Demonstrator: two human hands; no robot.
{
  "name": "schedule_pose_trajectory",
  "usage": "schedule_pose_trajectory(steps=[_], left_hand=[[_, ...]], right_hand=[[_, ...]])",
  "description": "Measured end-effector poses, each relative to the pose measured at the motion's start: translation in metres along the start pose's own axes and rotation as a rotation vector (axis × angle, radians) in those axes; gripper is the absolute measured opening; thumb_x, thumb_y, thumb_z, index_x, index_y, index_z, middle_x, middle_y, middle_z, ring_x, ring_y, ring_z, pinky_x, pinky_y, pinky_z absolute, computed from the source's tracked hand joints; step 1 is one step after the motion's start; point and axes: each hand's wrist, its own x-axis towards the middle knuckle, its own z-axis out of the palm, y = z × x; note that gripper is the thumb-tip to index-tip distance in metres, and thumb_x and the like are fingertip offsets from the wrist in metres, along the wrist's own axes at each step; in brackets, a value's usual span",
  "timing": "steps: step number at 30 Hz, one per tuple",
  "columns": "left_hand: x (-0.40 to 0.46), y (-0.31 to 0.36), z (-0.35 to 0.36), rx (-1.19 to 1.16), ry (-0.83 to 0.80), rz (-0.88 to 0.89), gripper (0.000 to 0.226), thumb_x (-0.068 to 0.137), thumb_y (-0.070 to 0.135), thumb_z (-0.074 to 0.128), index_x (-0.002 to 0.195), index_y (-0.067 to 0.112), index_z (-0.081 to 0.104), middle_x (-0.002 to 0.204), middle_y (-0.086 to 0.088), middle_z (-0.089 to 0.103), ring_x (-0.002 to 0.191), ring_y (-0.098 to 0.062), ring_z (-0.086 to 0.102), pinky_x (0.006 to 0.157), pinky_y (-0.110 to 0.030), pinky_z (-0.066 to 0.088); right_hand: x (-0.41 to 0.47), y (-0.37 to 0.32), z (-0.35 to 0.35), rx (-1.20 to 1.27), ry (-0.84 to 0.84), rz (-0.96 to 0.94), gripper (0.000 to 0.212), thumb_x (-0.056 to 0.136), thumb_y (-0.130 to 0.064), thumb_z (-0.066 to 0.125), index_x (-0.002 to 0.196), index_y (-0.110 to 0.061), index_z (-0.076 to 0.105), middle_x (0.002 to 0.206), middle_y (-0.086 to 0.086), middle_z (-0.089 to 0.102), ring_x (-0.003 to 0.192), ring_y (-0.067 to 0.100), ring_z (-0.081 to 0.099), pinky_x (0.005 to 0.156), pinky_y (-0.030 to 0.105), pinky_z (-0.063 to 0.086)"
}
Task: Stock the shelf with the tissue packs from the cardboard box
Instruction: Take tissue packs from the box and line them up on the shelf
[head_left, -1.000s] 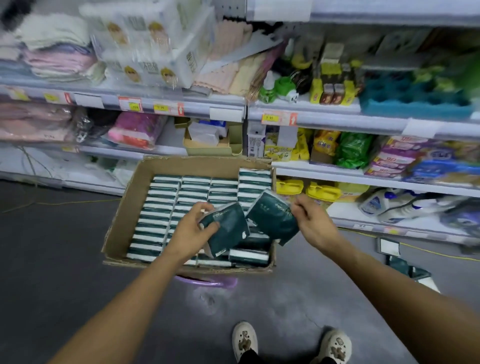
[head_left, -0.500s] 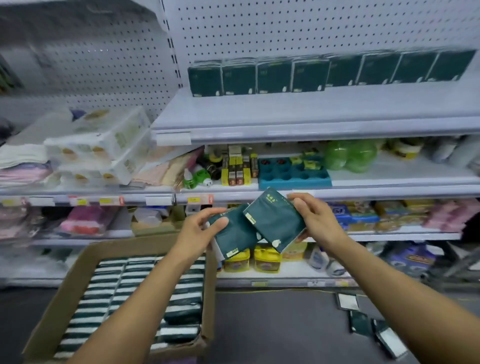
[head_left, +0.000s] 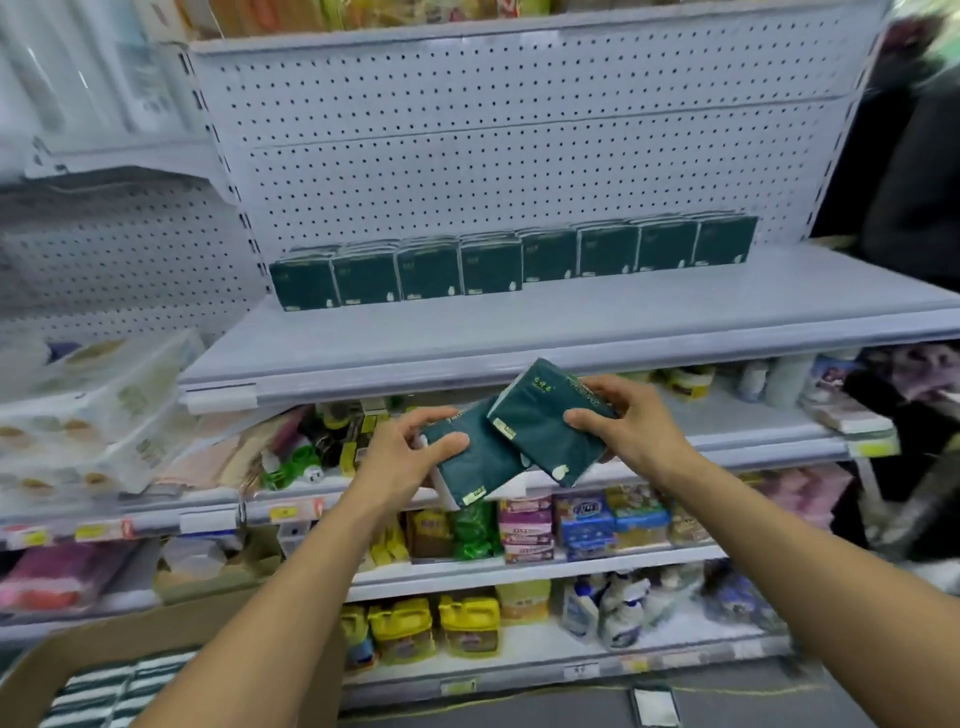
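Two dark green tissue packs were held in front of the shelving, below the front lip of the grey shelf (head_left: 519, 332) and level with the tier beneath it. The left pack (head_left: 475, 457) was gripped by the left hand (head_left: 402, 460), thumb curled over its front face and fingers wrapped behind the near edge. The right pack (head_left: 540, 426) was tilted, one corner raised toward the shelf lip, and overlapped the left pack's upper right corner; the right hand (head_left: 621, 423) held it with the thumb pressed on the front face and the fingers curled over its top edge. On the grey shelf, a row of matching tissue packs (head_left: 511, 262) stood upright against the perforated back panel (head_left: 519, 145), side by side and touching, with bare shelf surface in front of them. The cardboard box (head_left: 62, 660) sat at the lower left, with striped edges of further packs (head_left: 98, 693) visible inside it. Lower tiers carried yellow bottles (head_left: 434, 629), white spray bottles (head_left: 608, 608) and assorted coloured packages (head_left: 582, 519). Clear plastic containers (head_left: 104, 410) occupied the adjacent bay on the left.
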Motion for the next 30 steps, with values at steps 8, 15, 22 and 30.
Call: schedule_pose_trajectory(steps=[8, 15, 22, 30], left_hand=[[0.086, 0.047, 0.017, 0.035, 0.084, 0.147, 0.017, 0.084, 0.022, 0.076, 0.098, 0.031, 0.073, 0.102, -0.001, 0.070, 0.096, -0.025, 0.067, 0.074, -0.038, 0.061], [0.183, 0.066, 0.016, 0.053, 0.121, 0.218, 0.023, 0.087, 0.020, 0.073, 0.109, 0.026, 0.070, 0.095, -0.005, 0.063, 0.064, -0.004, 0.062, 0.053, -0.021, 0.053], [0.265, 0.057, 0.009, 0.098, 0.098, 0.154, 0.022, 0.087, 0.022, 0.073, 0.107, 0.031, 0.070, 0.098, -0.001, 0.067, 0.082, -0.019, 0.064, 0.057, -0.024, 0.054], [0.307, 0.048, 0.007, 0.054, 0.011, 0.113, 0.023, 0.085, 0.019, 0.074, 0.106, 0.030, 0.071, 0.100, -0.003, 0.071, 0.086, -0.022, 0.071, 0.063, -0.028, 0.057]], right_hand=[[0.093, -0.016, -0.062, -0.075, 0.150, -0.173, 0.023, 0.084, -0.007, 0.072, 0.097, -0.026, 0.067, 0.090, 0.003, 0.069, 0.074, 0.012, 0.065, 0.053, 0.022, 0.051], [0.202, 0.005, -0.087, -0.600, 0.208, -0.186, 0.026, 0.088, -0.033, 0.067, 0.111, -0.042, 0.060, 0.109, -0.014, 0.065, 0.099, 0.013, 0.058, 0.082, 0.036, 0.048], [0.287, 0.032, -0.059, -1.008, 0.057, -0.282, 0.054, 0.084, -0.046, 0.069, 0.133, -0.036, 0.050, 0.122, -0.011, 0.051, 0.115, 0.012, 0.044, 0.073, 0.031, 0.041], [0.356, 0.059, -0.055, -1.014, 0.129, -0.412, 0.050, 0.088, -0.034, 0.067, 0.135, -0.026, 0.051, 0.130, -0.006, 0.048, 0.124, 0.015, 0.036, 0.071, 0.033, 0.050]])
